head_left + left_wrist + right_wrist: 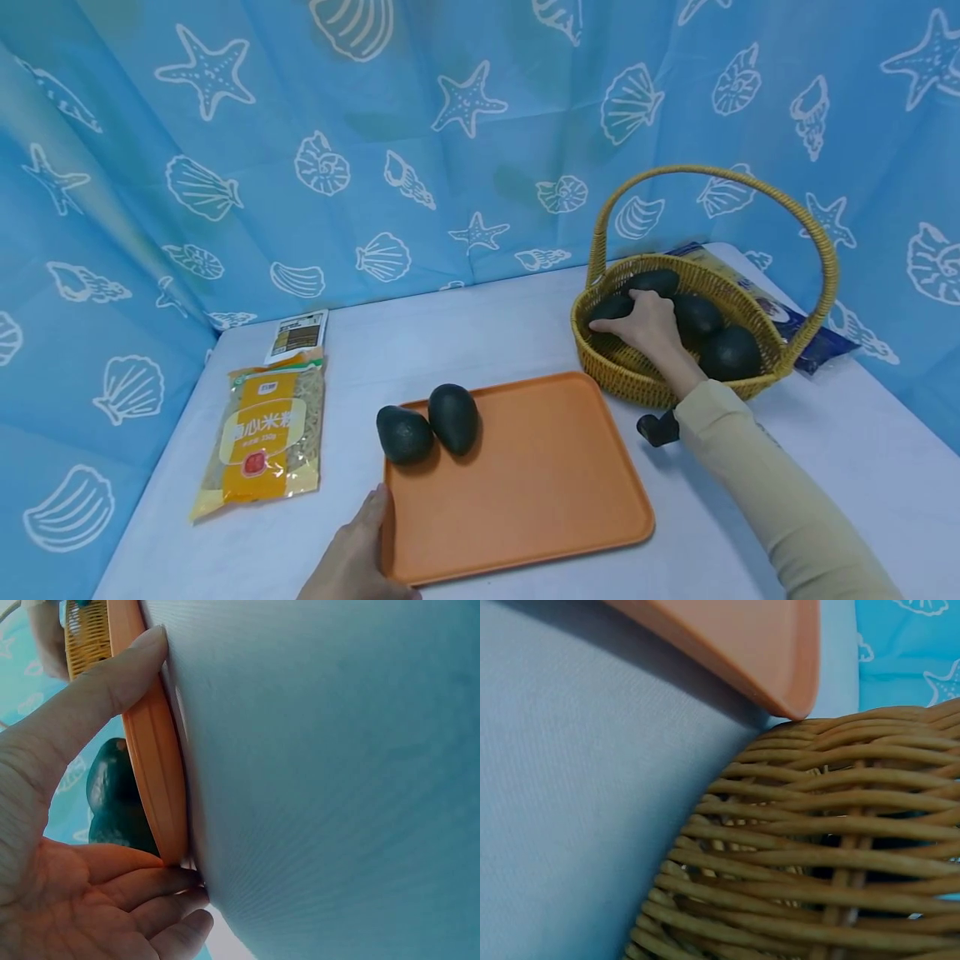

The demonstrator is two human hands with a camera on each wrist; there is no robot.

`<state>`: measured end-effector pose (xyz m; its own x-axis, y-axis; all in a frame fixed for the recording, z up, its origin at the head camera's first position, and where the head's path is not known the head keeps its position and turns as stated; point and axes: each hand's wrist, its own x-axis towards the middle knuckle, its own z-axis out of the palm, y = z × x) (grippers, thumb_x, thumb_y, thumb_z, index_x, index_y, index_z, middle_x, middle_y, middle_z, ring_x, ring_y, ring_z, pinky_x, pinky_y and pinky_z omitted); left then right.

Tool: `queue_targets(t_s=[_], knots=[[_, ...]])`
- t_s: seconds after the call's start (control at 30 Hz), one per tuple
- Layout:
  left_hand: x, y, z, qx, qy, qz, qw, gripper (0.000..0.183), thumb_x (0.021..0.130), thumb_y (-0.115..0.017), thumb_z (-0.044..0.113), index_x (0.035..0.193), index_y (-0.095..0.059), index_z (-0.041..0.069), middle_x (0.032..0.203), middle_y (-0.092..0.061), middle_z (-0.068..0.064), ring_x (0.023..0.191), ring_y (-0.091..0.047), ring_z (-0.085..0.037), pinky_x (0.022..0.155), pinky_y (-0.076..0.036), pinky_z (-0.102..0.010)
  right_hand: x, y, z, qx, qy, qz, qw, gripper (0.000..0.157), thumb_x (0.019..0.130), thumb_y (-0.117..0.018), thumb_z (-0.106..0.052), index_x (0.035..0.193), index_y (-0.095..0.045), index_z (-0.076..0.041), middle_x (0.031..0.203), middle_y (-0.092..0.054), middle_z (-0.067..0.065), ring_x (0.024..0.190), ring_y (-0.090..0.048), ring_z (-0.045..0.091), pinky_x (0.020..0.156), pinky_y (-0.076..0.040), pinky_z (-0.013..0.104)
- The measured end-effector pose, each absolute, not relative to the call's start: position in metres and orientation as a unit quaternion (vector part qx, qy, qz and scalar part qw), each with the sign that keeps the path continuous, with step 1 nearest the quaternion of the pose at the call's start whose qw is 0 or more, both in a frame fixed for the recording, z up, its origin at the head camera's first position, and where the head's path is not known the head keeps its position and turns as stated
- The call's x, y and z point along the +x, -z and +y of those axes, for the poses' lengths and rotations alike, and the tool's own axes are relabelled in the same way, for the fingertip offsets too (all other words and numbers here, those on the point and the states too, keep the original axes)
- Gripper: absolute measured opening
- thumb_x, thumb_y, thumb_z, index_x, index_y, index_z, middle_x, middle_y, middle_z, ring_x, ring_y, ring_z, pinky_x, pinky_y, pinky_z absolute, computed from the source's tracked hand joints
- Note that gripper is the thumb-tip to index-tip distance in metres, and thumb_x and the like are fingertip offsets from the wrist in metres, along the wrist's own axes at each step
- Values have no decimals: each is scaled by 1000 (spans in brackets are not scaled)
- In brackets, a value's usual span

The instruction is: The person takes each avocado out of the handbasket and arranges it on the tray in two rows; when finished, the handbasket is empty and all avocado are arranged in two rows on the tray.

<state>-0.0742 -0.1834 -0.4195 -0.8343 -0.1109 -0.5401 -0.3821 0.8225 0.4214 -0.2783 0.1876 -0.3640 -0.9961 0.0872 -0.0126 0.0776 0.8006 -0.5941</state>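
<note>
In the head view, my right hand (651, 325) reaches into a woven basket (622, 379) with a tall handle. Its thumb and fingers close around the dark green avocado (611, 308) at the basket's left side. Several more avocados lie there, among them one at the right (731, 353). My left hand (348, 554) rests against the near left corner of an orange tray (525, 475). The left wrist view has its thumb straight along the rim and relaxed fingers touching the side. Two avocados, one plump (405, 435) and one longer (453, 418), sit at the tray's far left corner.
Left of the tray lies an orange and clear noodle packet (262, 433), with a small white packet (297, 335) behind it. A dark blue packet (813, 342) sits behind the basket. A black object (658, 429) shows beside the right cuff. Blue shell-print cloth (420, 108) hangs behind the white table.
</note>
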Motion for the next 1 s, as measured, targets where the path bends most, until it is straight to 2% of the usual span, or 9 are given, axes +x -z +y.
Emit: queue_targets(t_s=[0.37, 0.67, 1.0], knots=[[-73, 416, -182, -125, -267, 922, 252, 136, 39, -96, 29, 150, -24, -1, 153, -29, -27, 135, -37, -44, 109, -36, -61, -284, 372, 189, -51, -293, -954, -15, 100, 79, -73, -49, 142, -30, 15, 142, -35, 40, 128, -39, 54, 106, -41, 62], [-75, 419, -183, -136, -266, 921, 251, 139, 37, -97, 31, 151, -23, 0, 153, -30, -25, 136, -37, -44, 110, -36, -61, -284, 375, 186, -43, -293, -955, -17, 98, 79, -73, -47, 142, -30, 15, 141, -37, 40, 128, -40, 54, 105, -41, 63], [-73, 417, -182, -134, -267, 921, 252, 137, 39, -96, 30, 151, -24, 0, 153, -29, -26, 135, -37, -44, 109, -36, -62, -282, 377, 184, -62, -300, -952, -6, 92, 77, -75, -46, 136, -40, 15, 131, -49, 37, 119, -50, 49, 100, -47, 60]])
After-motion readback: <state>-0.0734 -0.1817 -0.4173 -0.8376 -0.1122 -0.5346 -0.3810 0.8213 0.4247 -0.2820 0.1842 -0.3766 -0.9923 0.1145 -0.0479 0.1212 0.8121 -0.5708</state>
